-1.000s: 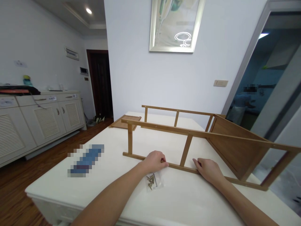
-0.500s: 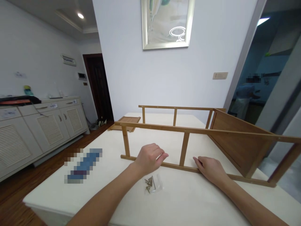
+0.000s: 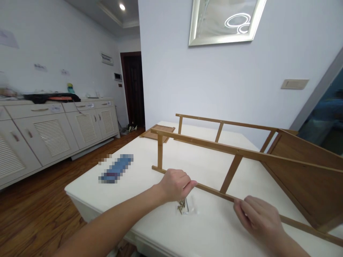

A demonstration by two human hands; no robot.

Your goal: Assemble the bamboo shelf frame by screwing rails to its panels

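Observation:
A wooden ladder-like frame (image 3: 230, 151) lies on its side on the white table (image 3: 150, 221), joined to a brown board (image 3: 308, 171) at the right. My left hand (image 3: 175, 184) is closed over the frame's lower rail (image 3: 211, 189), thumb against the fingertips, just above a small clear bag of screws (image 3: 186, 206). My right hand (image 3: 257, 217) sits farther right on the same rail, its bent fingers wrapped over it. What lies under either palm is hidden.
A smaller wooden panel (image 3: 158, 132) lies at the table's far left corner, and a blurred blue object (image 3: 116, 167) near its left edge. White louvred cabinets (image 3: 53, 135) line the left wall over the wood floor. A framed picture (image 3: 225, 21) hangs above.
My left hand lifted off the lower rail, then came back down on it with fingers closed. My right hand stayed on the rail. The view swung left and closer.

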